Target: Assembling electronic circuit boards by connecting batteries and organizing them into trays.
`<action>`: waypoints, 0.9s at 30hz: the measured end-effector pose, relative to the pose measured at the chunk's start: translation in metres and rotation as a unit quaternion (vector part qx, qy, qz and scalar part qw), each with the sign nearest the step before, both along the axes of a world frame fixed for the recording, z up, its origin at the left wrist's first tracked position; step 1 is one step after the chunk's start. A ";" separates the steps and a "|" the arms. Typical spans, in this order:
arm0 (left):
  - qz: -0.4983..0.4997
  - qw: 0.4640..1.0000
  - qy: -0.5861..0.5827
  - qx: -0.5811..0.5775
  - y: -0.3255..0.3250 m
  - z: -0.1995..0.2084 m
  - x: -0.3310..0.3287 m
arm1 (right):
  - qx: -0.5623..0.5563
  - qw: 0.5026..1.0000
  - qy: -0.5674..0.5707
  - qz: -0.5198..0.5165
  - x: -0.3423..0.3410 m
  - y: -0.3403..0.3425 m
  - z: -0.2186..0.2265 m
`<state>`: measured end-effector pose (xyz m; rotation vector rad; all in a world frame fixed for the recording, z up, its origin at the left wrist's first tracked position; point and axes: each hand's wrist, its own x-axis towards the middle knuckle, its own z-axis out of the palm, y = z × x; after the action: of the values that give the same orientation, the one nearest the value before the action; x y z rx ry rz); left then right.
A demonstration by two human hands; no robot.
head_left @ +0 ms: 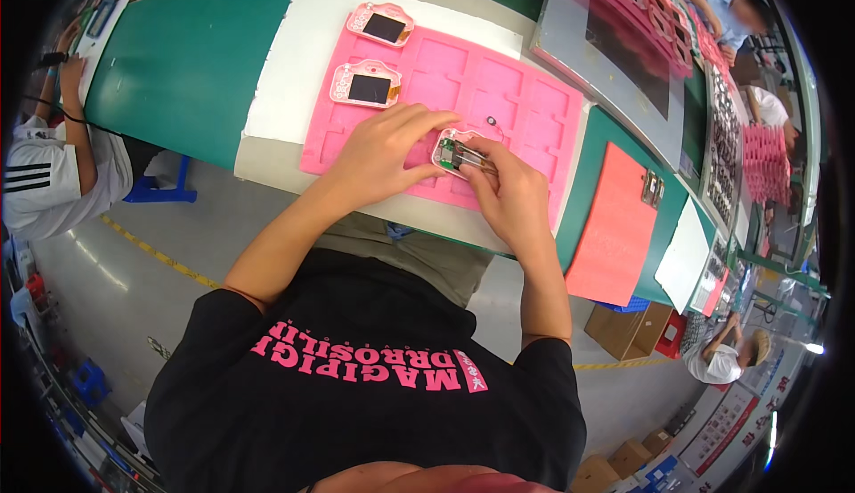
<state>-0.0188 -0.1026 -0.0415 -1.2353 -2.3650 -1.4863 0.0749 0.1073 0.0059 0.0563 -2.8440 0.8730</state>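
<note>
A small pink-and-white device housing (438,156) with a green circuit board (448,152) inside lies at the near edge of the pink foam tray (427,58). The thumb and forefinger of my left hand (378,153) close around the housing from its left side. My right hand (515,187) is closed over the housing's right side, pinching slim metal prongs that look like tweezers (476,162) against the board. Its fingers partly cover the inside. A small round black part (492,122) on a thin wire rests just beyond the right fingers.
Two pink housings with dark screens, one far (385,27) and one nearer (367,89), sit on the tray's left. To the right lie an orange-red sheet (614,226), a metal-clipped part (653,188) and a white sheet (684,257). Other people work at both sides.
</note>
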 end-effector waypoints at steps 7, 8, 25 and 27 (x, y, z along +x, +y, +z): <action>-0.007 1.000 0.009 -0.015 -0.005 0.005 0.001 | 0.042 0.999 0.024 -0.023 -0.002 -0.013 -0.004; -0.008 1.000 0.008 -0.018 -0.006 0.006 0.001 | 0.042 0.998 0.044 -0.018 -0.002 -0.013 -0.009; 0.077 0.992 -0.100 0.021 -0.021 0.078 -0.129 | -0.166 0.911 0.075 -0.369 0.098 0.114 0.028; 0.080 0.996 -0.018 -0.025 -0.021 0.067 -0.218 | -0.130 0.883 0.094 -0.442 0.107 0.172 0.019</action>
<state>-0.2364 -0.1239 0.0259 -1.0098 -2.4714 -1.4212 0.1823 0.2789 0.0248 -1.0328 -2.1383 0.9140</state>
